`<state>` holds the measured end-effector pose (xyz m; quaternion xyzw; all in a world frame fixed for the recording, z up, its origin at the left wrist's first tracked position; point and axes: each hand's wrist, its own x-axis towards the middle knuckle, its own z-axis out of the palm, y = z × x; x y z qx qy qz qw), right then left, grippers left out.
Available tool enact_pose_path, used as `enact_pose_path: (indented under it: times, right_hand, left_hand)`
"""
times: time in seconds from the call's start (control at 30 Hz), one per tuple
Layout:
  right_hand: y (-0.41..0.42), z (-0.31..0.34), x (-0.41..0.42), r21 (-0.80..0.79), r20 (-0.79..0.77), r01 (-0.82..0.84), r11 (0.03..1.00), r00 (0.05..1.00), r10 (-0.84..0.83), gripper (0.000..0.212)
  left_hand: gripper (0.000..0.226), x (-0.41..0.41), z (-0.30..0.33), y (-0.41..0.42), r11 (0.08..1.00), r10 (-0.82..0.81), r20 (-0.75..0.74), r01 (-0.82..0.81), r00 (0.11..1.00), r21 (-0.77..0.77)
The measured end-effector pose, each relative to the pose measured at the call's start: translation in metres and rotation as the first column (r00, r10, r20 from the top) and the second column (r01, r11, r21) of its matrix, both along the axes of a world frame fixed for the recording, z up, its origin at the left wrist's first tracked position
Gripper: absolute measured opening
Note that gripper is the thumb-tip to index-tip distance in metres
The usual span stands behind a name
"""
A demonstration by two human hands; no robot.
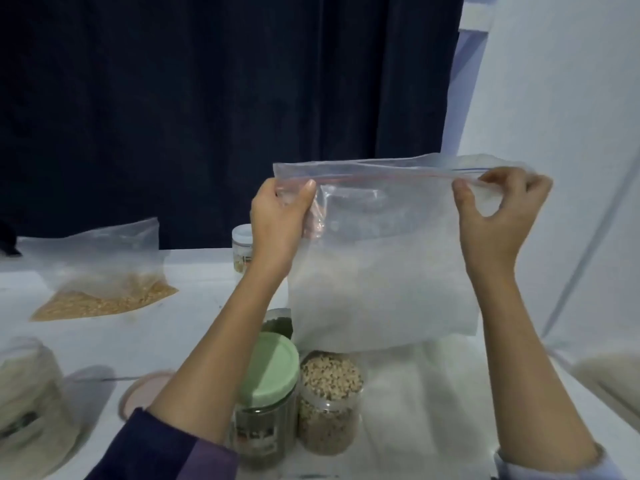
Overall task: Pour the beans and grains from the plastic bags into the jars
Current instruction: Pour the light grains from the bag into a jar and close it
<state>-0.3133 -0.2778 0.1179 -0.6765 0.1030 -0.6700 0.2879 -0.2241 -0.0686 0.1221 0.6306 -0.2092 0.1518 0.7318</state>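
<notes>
I hold up a clear zip bag point(381, 271) that looks empty, stretched between both hands above the table. My left hand point(280, 216) grips its top left corner. At the top right, my right hand point(498, 209) pinches the zip strip between thumb and fingers. Below the bag stands an open jar point(329, 403) filled to the top with pale beans. Beside it on the left is a jar with a green lid point(268, 382). A bag of tan grain point(104, 289) lies at the left of the table.
A small jar with a white lid point(242, 247) stands at the back, partly behind my left wrist. A pink lid point(142, 393) lies on the white table point(207, 323). A bag of pale grain point(31, 393) is at the near left. A dark curtain hangs behind.
</notes>
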Motion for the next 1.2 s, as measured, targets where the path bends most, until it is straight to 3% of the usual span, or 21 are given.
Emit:
enact_pose_path:
  times: [0.13,0.3,0.47,0.57,0.7,0.8,0.97,1.03,1.1,1.2]
  right_hand:
    - [-0.016,-0.018,-0.001,-0.056,-0.2,0.127,0.99,0.97,-0.135,0.035]
    - [-0.041,-0.04,-0.001,-0.044,-0.484,0.232,0.972,0.846,-0.224,0.053]
    - [-0.074,-0.074,0.003,-0.033,-0.694,0.22,0.975,0.697,-0.181,0.058]
    - [-0.095,-0.096,0.005,-0.001,-0.776,0.206,0.979,0.618,-0.13,0.059]
    - [-0.115,-0.132,0.011,0.022,-0.821,0.183,0.983,0.564,-0.087,0.06]
    - [-0.122,-0.158,0.019,0.079,-0.834,0.175,0.981,0.55,-0.031,0.06]
    - [-0.124,-0.2,0.028,0.172,-0.762,0.092,0.981,0.644,0.073,0.056]
    - [-0.124,-0.208,0.032,0.152,-0.753,0.068,0.986,0.654,0.071,0.06]
    - [-0.123,-0.212,0.037,0.061,-0.777,0.111,0.992,0.629,-0.022,0.063]
    - [-0.115,-0.218,0.039,-0.107,-0.7,0.119,0.987,0.696,-0.16,0.054]
  left_hand:
    - [0.031,0.006,-0.022,-0.02,0.994,-0.006,-0.11,0.017,0.994,0.106]
    - [0.023,0.0,-0.045,-0.046,0.945,-0.024,-0.116,0.06,0.993,0.321]
    - [0.036,-0.006,-0.059,-0.071,0.855,-0.02,-0.123,0.08,0.992,0.513]
    - [0.041,-0.012,-0.069,-0.093,0.749,0.048,-0.091,0.024,0.995,0.662]
    - [0.042,-0.023,-0.092,-0.123,0.512,0.138,0.005,-0.075,0.99,0.855]
    - [0.042,-0.028,-0.11,-0.139,0.429,0.182,0.088,-0.16,0.979,0.889]
    - [0.07,-0.038,-0.145,-0.158,0.183,0.287,0.377,-0.437,0.881,0.881]
    - [0.063,-0.048,-0.166,-0.164,0.189,0.24,0.455,-0.501,0.857,0.845]
    - [0.051,-0.056,-0.189,-0.17,0.207,0.16,0.426,-0.452,0.89,0.868]
    - [0.056,-0.057,-0.222,-0.177,0.09,0.119,0.339,-0.35,0.933,0.932]
